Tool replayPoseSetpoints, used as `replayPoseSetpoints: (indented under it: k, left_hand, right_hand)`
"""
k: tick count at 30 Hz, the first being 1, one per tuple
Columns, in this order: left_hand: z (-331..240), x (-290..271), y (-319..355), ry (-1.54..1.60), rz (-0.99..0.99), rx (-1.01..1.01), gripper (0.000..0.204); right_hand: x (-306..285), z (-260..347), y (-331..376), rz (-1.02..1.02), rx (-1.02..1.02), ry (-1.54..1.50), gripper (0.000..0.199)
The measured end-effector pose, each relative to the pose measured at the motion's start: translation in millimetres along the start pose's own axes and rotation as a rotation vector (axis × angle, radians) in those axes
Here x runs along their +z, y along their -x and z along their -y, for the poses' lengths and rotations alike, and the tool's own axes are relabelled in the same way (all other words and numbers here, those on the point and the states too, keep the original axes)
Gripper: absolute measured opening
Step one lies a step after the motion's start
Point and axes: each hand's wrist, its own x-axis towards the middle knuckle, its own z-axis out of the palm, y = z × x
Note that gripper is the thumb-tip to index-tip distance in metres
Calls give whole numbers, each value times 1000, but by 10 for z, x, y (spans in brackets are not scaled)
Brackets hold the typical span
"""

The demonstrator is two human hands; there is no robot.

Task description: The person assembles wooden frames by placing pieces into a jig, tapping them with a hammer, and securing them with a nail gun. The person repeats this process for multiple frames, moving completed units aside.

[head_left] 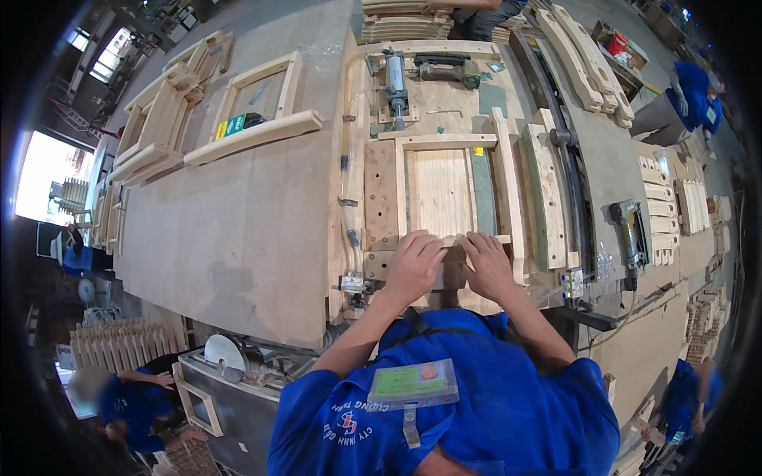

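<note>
Head view, looking down on a workbench [238,230]. The left hand [414,266] and right hand [486,263] lie side by side, palms down, on the near edge of a pale wooden panel [441,190] set inside a clamping jig [381,198]. A nail gun [629,230] rests to the right; wooden frames [171,119] lie far left. A pneumatic cylinder [394,79] sits beyond the panel.

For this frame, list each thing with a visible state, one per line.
left hand: flat, pressing on the near rail
right hand: flat, pressing beside it
near rail: mostly covered by the hands
wooden frame: lying flat in the jig
nail gun: lying unheld on the bench
pneumatic cylinder: mounted at the jig's far end
</note>
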Motion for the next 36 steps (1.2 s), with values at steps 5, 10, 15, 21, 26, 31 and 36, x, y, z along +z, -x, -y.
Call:
replayPoseSetpoints:
  k: [5,10,15,21,26,31,36]
  left_hand:
    - [239,550,-202,69,70,-67,9]
    - [350,898,-420,126,205,-251,26]
    - [377,1001,-497,69,289,-416,34]
    - [383,1019,-475,-14,305,-489,33]
    - [371,1014,-465,-39,302,-521,33]
    - [310,968,-561,-28,361,-522,33]
    - [373,959,-472,-6,360,-567,34]
  right_hand:
    - [-739,-146,767,-166,354,-89,51]
    - [-978,-672,1696,-432,749,274,58]
    - [-992,-953,1235,-398,595,380,57]
    - [-819,-1256,423,-257,745,80,53]
    - [-440,-1614,-240,-161,834,173,50]
    - [-375,-1867,-344,-359,874,-355,49]
    - [-844,-934,-279,-372,1054,-1152,23]
